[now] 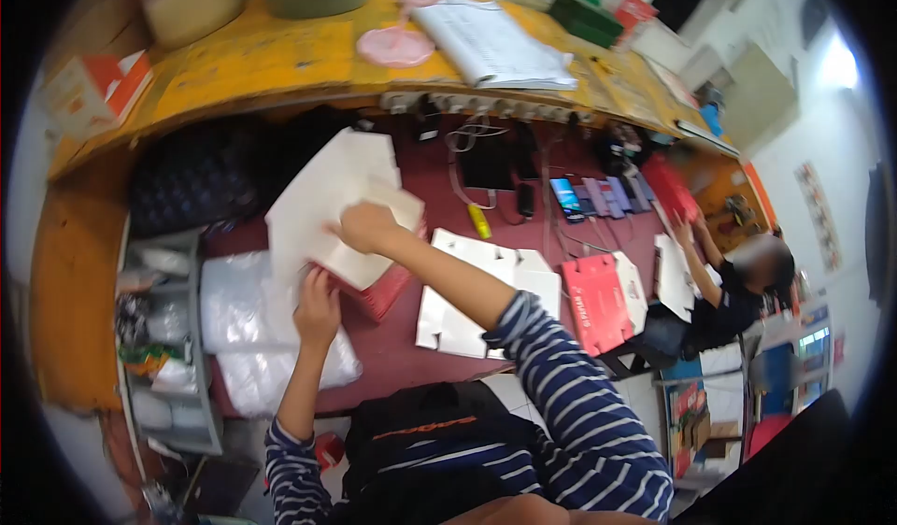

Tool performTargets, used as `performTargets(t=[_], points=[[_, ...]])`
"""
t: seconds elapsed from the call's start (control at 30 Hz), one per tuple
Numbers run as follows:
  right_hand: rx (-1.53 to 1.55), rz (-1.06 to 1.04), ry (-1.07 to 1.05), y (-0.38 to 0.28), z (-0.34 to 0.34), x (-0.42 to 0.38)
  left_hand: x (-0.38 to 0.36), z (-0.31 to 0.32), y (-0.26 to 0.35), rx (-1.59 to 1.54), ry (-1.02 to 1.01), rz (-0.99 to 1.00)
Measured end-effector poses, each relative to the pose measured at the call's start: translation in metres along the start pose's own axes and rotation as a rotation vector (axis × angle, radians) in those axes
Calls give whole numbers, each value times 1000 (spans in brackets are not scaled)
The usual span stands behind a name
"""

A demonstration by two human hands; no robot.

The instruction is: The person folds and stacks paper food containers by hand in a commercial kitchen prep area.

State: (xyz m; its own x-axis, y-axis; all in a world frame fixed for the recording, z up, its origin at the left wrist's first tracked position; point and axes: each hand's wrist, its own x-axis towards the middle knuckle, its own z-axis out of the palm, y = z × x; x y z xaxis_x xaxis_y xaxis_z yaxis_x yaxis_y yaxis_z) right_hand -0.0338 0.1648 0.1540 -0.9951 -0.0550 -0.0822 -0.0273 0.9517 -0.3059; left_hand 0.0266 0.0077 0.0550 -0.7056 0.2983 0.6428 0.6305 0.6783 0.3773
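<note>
A partly folded cardboard box, red outside and white inside, stands tilted on the dark red table in front of me. My left hand grips its near left edge, fingers along the white panel. Over the inside of the box, my right hand is closed, its curled fingers at a white flap; part of the grip is hidden. Right of it lie flat white cardboard blanks, and beyond those a flat red printed blank.
Clear plastic bags lie left, beside a grey drawer rack. Phones and cables sit at the back, under a yellow shelf. At right, a co-worker handles a red box.
</note>
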Motion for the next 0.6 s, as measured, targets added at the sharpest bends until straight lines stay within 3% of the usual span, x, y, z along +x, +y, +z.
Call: performTargets(t=[0.03,0.07,0.1,0.13,0.17,0.2,0.43,0.5,0.57,0.6], points=[[-102,28,296,17,0,14,-4,5,1,-71,11,-35],[-186,84,435,30,-14,18,-6,9,1,-83,57,46],[-247,254,288,41,-23,28,-4,12,3,-98,105,128],[-205,336,290,57,-12,41,1,13,11,-79,104,169],[-16,233,69,75,-11,48,9,8,18,-48,107,206],[-19,75,8,88,-7,49,21,-1,29,27,13,263],[-15,68,207,93,-4,35,9,29,14,-54,206,282],[337,93,621,95,-13,20,1,27,12,-26,196,288],[458,95,930,106,-13,-11,-4,25,12,-3,186,285],[430,192,927,116,-7,-34,-7,20,10,38,222,261]])
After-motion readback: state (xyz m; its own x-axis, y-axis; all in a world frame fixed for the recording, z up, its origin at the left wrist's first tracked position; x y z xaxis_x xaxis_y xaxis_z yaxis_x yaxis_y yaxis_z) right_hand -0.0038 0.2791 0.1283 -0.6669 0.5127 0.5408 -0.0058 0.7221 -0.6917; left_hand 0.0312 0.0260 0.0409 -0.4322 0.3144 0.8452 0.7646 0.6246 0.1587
